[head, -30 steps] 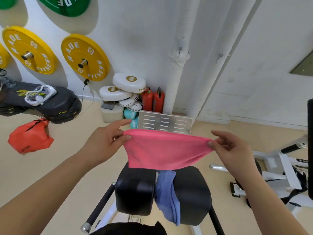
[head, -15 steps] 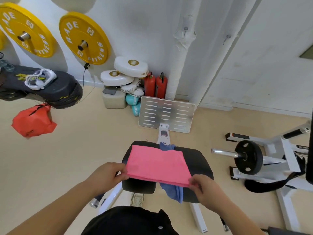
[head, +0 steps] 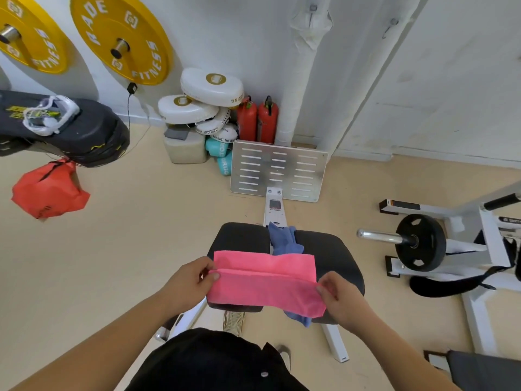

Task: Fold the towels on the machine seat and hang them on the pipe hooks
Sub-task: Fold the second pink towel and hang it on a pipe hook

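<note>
A pink towel (head: 265,280) lies across the black two-pad machine seat (head: 332,258), with its near half folded up over the far half. My left hand (head: 191,280) pinches the fold's left end and my right hand (head: 338,294) pinches its right end. A blue towel (head: 284,241) sits in the gap between the seat pads, partly hidden under the pink one, with a corner hanging below the seat's front. The white wrapped pipe (head: 304,66) stands against the back wall, with a small hook (head: 311,8) near its top.
A metal footplate (head: 279,170) stands beyond the seat. Red canisters (head: 258,119) and white pads (head: 211,86) sit by the wall. A barbell weight plate (head: 420,242) on a white frame is at the right. A red bag (head: 48,190) hangs at the left.
The pink towel, held stretched in the air a second ago, came down onto the seat. My hands then lifted its near edge and folded it over.
</note>
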### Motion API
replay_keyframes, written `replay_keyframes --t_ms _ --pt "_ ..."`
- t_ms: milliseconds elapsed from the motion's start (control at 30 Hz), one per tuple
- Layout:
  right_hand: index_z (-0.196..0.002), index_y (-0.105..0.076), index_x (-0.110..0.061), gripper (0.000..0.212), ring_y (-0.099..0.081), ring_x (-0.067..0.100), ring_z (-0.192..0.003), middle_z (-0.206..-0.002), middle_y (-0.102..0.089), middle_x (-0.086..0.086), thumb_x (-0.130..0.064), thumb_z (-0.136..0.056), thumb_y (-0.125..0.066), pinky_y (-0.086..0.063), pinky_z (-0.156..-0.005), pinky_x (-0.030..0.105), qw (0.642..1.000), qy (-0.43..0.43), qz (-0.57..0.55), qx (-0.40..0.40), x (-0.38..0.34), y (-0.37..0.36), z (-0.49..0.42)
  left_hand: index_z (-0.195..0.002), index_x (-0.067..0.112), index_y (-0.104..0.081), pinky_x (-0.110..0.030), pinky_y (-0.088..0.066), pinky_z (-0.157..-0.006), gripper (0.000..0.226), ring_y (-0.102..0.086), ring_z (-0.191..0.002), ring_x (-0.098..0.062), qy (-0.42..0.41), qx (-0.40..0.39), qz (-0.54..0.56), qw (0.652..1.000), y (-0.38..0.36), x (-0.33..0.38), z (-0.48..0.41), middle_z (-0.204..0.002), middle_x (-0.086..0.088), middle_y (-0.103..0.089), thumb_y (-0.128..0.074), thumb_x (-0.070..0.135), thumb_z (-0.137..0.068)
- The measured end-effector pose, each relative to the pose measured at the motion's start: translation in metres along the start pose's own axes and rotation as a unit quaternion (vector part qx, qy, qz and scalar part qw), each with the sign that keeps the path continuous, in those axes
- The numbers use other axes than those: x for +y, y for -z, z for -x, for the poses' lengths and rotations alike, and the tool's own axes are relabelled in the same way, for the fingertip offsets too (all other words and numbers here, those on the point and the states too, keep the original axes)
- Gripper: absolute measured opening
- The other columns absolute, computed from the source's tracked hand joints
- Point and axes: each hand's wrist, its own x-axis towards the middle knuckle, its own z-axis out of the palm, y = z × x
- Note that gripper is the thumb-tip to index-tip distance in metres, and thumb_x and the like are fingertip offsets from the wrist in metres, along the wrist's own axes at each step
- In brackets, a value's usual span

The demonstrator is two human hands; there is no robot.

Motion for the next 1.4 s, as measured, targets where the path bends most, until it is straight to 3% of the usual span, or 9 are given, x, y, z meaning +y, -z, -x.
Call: replay_keyframes --t_ms 167,300,433,600,733,867,967,1100,1400 --pt "-0.104 -0.059 -0.026 0.006 -0.063 0.008 -0.087 -0.092 -0.068 -0.01 -0.028 -0.103 -0.053 -0.045 -0.07 0.017 0.999 0.001 -0.006 0.037 -0.019 0.004 -0.052 -0.095 0.026 -0.059 -0.033 -0.057 -0.078 0.01 -0.065 -0.084 -0.013 0.055 0.035 0.005 0.998 -0.002 -0.006 -0.043 -0.09 0.008 -0.068 -0.056 0.034 -0.1" --pt "-0.096 -0.059 -0.025 0.009 -0.061 0.008 -0.082 -0.089 -0.067 -0.009 -0.024 -0.102 -0.053 -0.044 -0.067 0.024 0.999 -0.014 0.019 0.025 -0.025 0.004 -0.086 -0.095 0.026 -0.061 -0.024 -0.05 -0.074 0.011 -0.063 -0.084 -0.009 0.092 0.024 -0.025 0.995 0.0 -0.013 -0.07 -0.091 0.01 -0.068 -0.058 0.036 -0.099" --pt "-0.086 -0.061 -0.03 0.014 -0.06 0.008 -0.079 -0.092 -0.063 -0.007 -0.027 -0.098 -0.053 -0.054 -0.071 0.032 0.997 -0.037 0.058 0.017 -0.018 -0.004 -0.115 -0.099 0.025 -0.062 -0.032 -0.055 -0.084 0.011 -0.064 -0.088 -0.014 0.108 -0.006 -0.057 0.992 0.0 -0.021 -0.089 -0.095 0.009 -0.068 -0.06 0.036 -0.097" --pt "-0.121 -0.067 -0.027 0.028 -0.055 0.015 -0.102 -0.117 -0.059 -0.001 -0.036 -0.1 -0.05 -0.049 -0.082 0.031 0.99 -0.049 0.128 -0.014 -0.015 -0.012 -0.128 -0.13 0.027 -0.056 -0.024 -0.046 -0.082 0.047 -0.061 -0.097 -0.015 0.083 -0.053 -0.09 0.991 -0.006 -0.02 -0.096 -0.116 0.003 -0.061 -0.066 0.044 -0.088" --pt "-0.115 -0.065 -0.023 0.024 -0.046 0.017 -0.113 -0.118 -0.05 0.0 -0.038 -0.101 -0.052 -0.044 -0.086 0.029 0.987 -0.071 0.145 -0.023 -0.019 -0.014 -0.124 -0.095 0.032 -0.059 -0.027 -0.055 -0.076 0.018 -0.06 -0.077 -0.008 0.064 -0.023 -0.113 0.991 -0.008 -0.015 -0.094 -0.101 0.01 -0.053 -0.07 0.043 -0.086" --pt "-0.089 -0.061 -0.02 0.008 -0.055 0.018 -0.088 -0.093 -0.057 -0.004 -0.027 -0.094 -0.061 -0.047 -0.072 0.027 0.995 -0.076 0.06 0.015 -0.029 -0.011 -0.111 -0.077 0.022 -0.054 -0.027 -0.05 -0.064 0.019 -0.054 -0.066 -0.011 0.108 -0.011 -0.063 0.992 -0.005 -0.005 -0.089 -0.079 0.006 -0.057 -0.067 0.033 -0.084" --pt "-0.091 -0.055 -0.019 0.008 -0.057 0.013 -0.074 -0.084 -0.062 0.0 -0.018 -0.097 -0.06 -0.046 -0.065 0.021 0.997 -0.061 -0.03 0.022 -0.038 -0.006 -0.096 -0.082 0.018 -0.052 -0.026 -0.043 -0.061 0.018 -0.05 -0.067 -0.014 0.134 0.007 0.046 0.99 0.005 -0.003 -0.081 -0.075 0.002 -0.058 -0.062 0.029 -0.091" --pt "-0.099 -0.052 -0.017 0.01 -0.055 0.014 -0.077 -0.091 -0.061 0.004 -0.025 -0.103 -0.055 -0.044 -0.065 0.021 0.991 -0.042 -0.125 0.015 -0.061 -0.009 -0.08 -0.097 0.016 -0.053 -0.028 -0.045 -0.064 0.018 -0.059 -0.079 -0.016 0.144 0.081 0.147 0.975 0.026 -0.004 -0.061 -0.091 -0.004 -0.064 -0.059 0.032 -0.099" --pt "-0.104 -0.055 -0.024 0.007 -0.069 0.022 -0.072 -0.089 -0.067 0.007 -0.03 -0.101 -0.055 -0.063 -0.067 0.043 0.963 -0.062 -0.262 -0.033 -0.119 -0.068 -0.098 -0.096 0.018 -0.05 -0.033 -0.046 -0.062 0.019 -0.063 -0.075 -0.019 0.168 0.21 0.128 0.955 0.067 -0.031 -0.031 -0.083 -0.003 -0.066 -0.059 0.035 -0.099"
